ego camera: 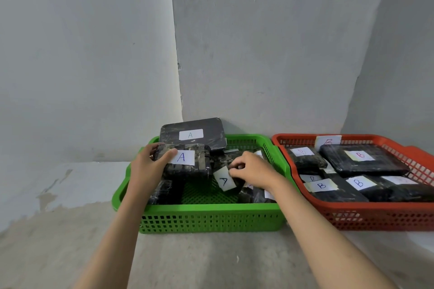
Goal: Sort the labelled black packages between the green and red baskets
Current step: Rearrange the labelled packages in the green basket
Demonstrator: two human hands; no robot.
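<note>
Grey walls back a concrete floor carrying a green basket (206,216) beside a red basket (380,216). Both arms reach into the green one: left hand (146,166) holds an A package (185,163); right hand (253,169) pinches another's label (224,180). B packages (361,159) fill the red.

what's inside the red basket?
The red basket holds black packages with white labels; the legible ones read B, e.g. the large flat package. Some labels are too blurred to read. Anything beneath the packages is covered.
</note>
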